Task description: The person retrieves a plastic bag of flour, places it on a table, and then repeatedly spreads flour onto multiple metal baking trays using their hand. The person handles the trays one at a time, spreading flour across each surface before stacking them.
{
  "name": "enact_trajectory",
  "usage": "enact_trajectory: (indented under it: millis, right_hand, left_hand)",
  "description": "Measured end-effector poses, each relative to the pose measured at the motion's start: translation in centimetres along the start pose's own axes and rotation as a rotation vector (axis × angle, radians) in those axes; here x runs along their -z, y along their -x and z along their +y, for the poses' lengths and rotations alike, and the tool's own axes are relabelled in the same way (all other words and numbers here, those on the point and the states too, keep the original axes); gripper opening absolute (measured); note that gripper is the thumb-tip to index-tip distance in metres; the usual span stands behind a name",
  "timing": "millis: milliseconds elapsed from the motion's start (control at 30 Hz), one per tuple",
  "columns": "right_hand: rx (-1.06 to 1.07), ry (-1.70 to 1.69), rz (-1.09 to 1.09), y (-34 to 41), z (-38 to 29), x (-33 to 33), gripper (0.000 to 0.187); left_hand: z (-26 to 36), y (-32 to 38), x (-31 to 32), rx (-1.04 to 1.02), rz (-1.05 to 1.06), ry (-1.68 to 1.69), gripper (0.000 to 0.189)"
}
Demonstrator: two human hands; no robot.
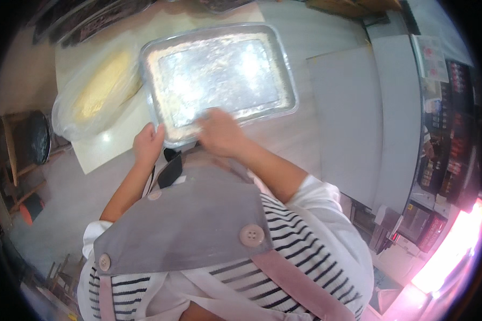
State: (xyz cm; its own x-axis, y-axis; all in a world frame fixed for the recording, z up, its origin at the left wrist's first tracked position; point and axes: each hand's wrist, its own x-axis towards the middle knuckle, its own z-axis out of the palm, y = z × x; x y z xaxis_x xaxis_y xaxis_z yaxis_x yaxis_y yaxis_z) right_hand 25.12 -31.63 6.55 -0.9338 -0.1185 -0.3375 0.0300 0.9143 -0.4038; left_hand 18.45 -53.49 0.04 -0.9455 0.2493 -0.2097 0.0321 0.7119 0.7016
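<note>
A rectangular metal tray [225, 76] lies before me, tilted a little in my view. Pale residue runs along its inner edges, and bright glare covers parts of its floor. At its near left corner, my left hand [148, 140] grips the rim, thumb uppermost. My right hand [221, 130] reaches over the near side, its blurred fingers at the tray's inner edge. Whether those fingers hold something is hidden by the blur. Left of the tray, a clear plastic bag [66, 116] encloses a long yellow item [102, 86] of unclear kind.
Bag and tray overlap a cream tabletop [90, 154]. Dark trays [92, 24] line the far left edge. A wooden stool or chair with a dark round seat [40, 136] stands left. To the right are a grey counter [349, 124] and shelves of small packages [446, 132].
</note>
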Motion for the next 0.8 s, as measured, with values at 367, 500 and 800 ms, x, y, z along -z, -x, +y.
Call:
enact_trajectory:
  millis: [367,500,800]
  right_hand:
    - [-0.551,0.245,0.157,-0.4,11.8,5.1,0.048]
    - [-0.362,0.162,-0.06,1.3,3.5,1.7,0.055]
    - [-0.292,-1.417,0.404,-17.8,11.3,15.5,0.044]
  left_hand:
    - [-0.1,0.4,0.4,0.021,-0.009,0.039,0.042]
    - [0.2,0.6,0.3,0.01,-0.016,0.007,0.04]
    - [2.5,1.0,1.6,0.098,-0.008,0.01,0.04]
